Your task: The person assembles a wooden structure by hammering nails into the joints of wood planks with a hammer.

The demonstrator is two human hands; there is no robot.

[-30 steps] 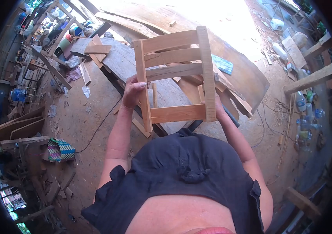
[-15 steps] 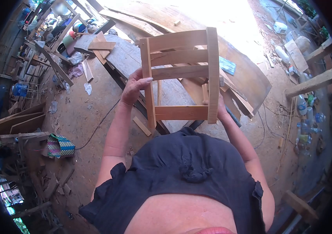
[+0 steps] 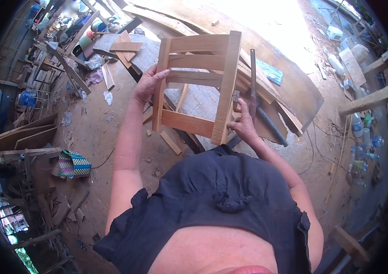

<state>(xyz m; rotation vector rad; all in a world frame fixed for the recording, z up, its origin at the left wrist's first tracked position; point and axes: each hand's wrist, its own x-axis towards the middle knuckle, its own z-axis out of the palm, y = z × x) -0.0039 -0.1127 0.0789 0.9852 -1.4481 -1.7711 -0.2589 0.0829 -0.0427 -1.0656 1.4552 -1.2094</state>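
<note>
A slatted wooden frame (image 3: 194, 119), like a chair back, is held up in front of me. It has two uprights, three curved slats towards the top and a straight rail low down. My left hand (image 3: 149, 84) is closed round the left upright, thumb on its front face. At the lower part of the right upright is my right hand (image 3: 244, 125), its thumb on the edge and its index finger pointing up. Right by that fingertip a small grey-brown block (image 3: 236, 97) sticks out beside the upright. Some fingers of this hand are hidden.
Beyond the frame lie a grey plank bench (image 3: 148, 55), wide boards (image 3: 294, 86) and a blue-painted piece (image 3: 269, 72). A dark metal bar (image 3: 253, 77) and a bluish pipe (image 3: 272, 128) are by my right hand. A woven basket (image 3: 74, 165) stands left; bottles (image 3: 365, 137) lie right.
The frame has shifted left and leans to one side, its lower end swung left. My right hand, mostly hidden behind the upright before, now shows at its outer edge.
</note>
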